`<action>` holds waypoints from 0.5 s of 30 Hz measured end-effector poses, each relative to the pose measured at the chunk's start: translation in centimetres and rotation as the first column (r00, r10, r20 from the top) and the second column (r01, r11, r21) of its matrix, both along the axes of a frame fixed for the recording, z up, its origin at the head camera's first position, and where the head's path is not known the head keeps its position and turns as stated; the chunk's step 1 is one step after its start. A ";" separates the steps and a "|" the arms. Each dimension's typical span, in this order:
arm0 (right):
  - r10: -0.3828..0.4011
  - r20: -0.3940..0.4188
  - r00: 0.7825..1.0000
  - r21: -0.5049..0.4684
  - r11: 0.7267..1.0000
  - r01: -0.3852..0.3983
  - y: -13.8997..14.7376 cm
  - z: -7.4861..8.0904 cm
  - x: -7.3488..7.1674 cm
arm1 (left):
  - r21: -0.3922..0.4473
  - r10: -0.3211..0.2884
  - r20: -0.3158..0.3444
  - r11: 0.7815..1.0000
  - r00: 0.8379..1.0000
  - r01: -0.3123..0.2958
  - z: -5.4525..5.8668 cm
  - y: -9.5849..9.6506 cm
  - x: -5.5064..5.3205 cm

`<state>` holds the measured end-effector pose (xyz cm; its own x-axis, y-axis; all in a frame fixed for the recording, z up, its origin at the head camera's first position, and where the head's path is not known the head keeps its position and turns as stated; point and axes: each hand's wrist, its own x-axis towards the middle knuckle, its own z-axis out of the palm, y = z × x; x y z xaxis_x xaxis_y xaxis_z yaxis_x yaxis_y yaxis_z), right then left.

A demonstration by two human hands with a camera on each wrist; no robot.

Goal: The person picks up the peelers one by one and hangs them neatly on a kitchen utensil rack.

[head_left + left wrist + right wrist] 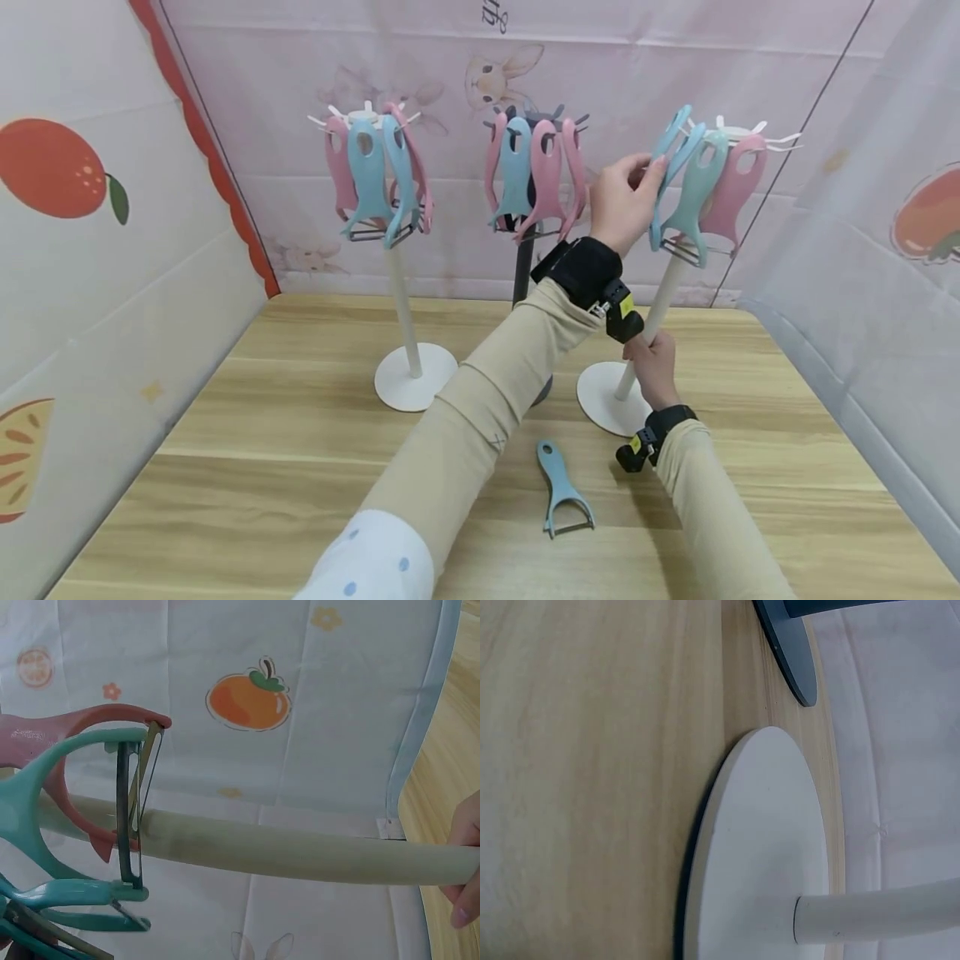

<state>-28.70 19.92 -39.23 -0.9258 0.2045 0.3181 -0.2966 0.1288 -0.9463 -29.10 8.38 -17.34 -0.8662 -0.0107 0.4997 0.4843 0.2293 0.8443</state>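
My left hand (624, 204) is at the top of the right white stand, pinching a blue peeler (662, 179) at the outer left of its hooks. Beside that peeler hang another blue one, a blue-green peeler (699, 193) and a pink peeler (733, 193). In the left wrist view, the blue-green peeler (30, 795) shows its metal blade near the pole (300, 851). Low on the same stand, my right hand (654, 367) grips the pole, just above the round white base (600, 398). The right wrist view shows that base (765, 825) but not the hand.
A blue peeler (557, 483) lies on the wooden table (315, 467) in front. Left of my hands stand a white rack (405, 308) and, in the middle, a dark rack (522, 267), both hung with pink and blue peelers. Printed cloth walls (360, 250) enclose the table.
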 end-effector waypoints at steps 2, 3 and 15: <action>-0.003 -0.004 1.000 0.003 1.000 0.003 0.1 -0.4 -0.4 | 0.003 -0.002 0.033 1.000 0.999 0.002 0.2 0.2 -0.3; -0.004 -0.008 1.000 0.002 1.000 0.004 0.1 -0.4 -0.5 | 0.005 -0.004 0.042 1.000 0.999 0.004 0.3 0.2 -0.4; 0.016 0.001 1.000 0.010 1.000 -0.016 -0.7 1.7 1.5 | 0.005 -0.077 0.028 0.997 0.997 0.077 0.0 0.5 -0.9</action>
<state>-27.19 19.22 -37.53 -0.9292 0.1864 0.3192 -0.2978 0.1337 -0.9452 -29.95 8.92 -17.35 -0.8781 0.0549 0.4753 0.4766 0.1884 0.8587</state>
